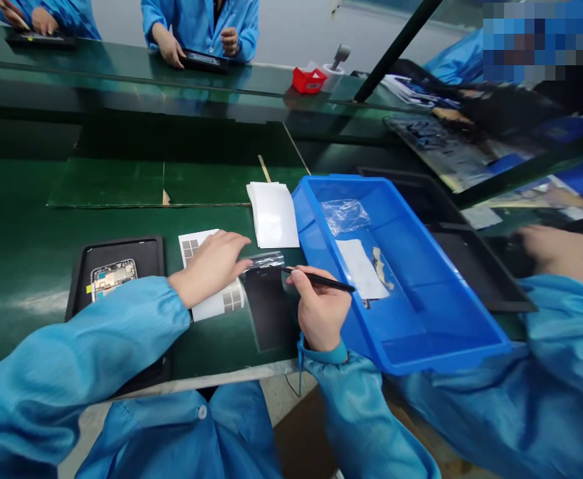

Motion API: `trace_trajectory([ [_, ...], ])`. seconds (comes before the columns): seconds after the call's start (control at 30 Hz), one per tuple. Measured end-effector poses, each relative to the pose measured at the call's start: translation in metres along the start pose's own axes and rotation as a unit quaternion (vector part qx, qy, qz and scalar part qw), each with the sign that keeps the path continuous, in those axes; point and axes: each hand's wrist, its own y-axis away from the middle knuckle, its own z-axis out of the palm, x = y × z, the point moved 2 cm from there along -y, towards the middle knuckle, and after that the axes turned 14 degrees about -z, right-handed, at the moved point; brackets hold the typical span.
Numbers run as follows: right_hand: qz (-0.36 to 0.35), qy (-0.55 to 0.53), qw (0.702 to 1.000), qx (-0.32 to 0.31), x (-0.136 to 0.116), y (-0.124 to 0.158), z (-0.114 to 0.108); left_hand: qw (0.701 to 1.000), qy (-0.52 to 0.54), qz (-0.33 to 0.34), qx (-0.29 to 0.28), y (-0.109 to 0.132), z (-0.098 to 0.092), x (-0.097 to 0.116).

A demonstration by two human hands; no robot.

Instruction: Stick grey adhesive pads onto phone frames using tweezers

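Observation:
My left hand (210, 266) lies flat with its fingers together on a white sheet of grey square labels (211, 303), its fingertips close to a small clear plastic film (265, 260). My right hand (320, 309) pinches a slim black pointed tool (324, 280), whose tip reaches over the rim of a blue plastic bin (316, 193). Under the tool's near end lies a dark film sheet (268, 309). To the left, an opened phone with its circuit board showing (114, 279) sits in a black tray (121, 247). A stack of white paper (274, 214) lies beyond my hands.
The bin holds a plastic bag (345, 216) and white paper (361, 269). Across the green workbench (106, 183), co-workers in blue smocks handle devices on black trays. A red box (309, 80) stands there. Another person's blue sleeve (565, 346) and hand (555, 253) are at my right.

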Motion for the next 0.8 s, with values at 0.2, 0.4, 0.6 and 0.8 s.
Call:
trace_trajectory([
  [0.2, 0.040, -0.039, 0.998, -0.027, -0.011, 0.005, 0.013, 0.996, -0.062, -0.038, 0.057, 0.054, -0.069, -0.077],
  [0.4, 0.091, -0.062, 0.986, -0.129, -0.040, 0.022, 0.067, 0.980, -0.047, -0.137, 0.138, 0.134, -0.100, -0.154],
  [0.6, 0.135, -0.095, 0.947, -0.277, -0.069, 0.047, 0.162, 0.989, -0.001, -0.074, 0.124, 0.170, -0.084, -0.171],
  [0.8, 0.154, -0.077, 0.922, -0.346, -0.070, 0.063, 0.223, 0.990, -0.016, -0.058, 0.131, 0.172, -0.077, -0.175],
])
